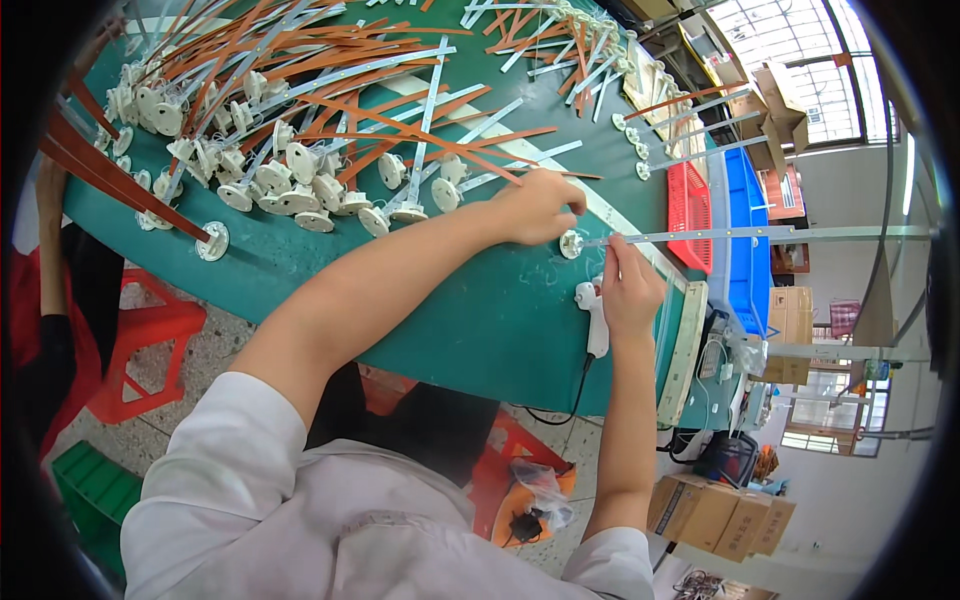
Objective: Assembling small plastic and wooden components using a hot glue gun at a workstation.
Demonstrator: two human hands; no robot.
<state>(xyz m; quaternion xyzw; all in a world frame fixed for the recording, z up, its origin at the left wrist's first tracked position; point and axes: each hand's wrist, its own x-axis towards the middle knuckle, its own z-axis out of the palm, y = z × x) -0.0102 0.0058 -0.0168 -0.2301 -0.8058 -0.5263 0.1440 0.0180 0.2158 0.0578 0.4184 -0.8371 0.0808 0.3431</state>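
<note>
My right hand (632, 292) pinches a pale LED strip (690, 236) between thumb and fingers, close to a round white base (571, 244) at one end. My left hand (540, 208) is just above that base, its fingers curled; whatever they hold, if anything, is hidden. Beside my right hand on the green table (480, 300) lies a white hand tool (596, 318), shaped like a glue gun, with a black cord. Many similar strips with round white bases (300, 190) are heaped to the left, some brown, some pale.
A red basket (690, 215) and a blue bin (748, 240) stand at the right. Another person's arm (52, 230) is at the far left, beside a red stool (150, 345). Several strips with bases (642, 170) are set apart near the far right edge. Cardboard boxes (720, 515) sit lower right.
</note>
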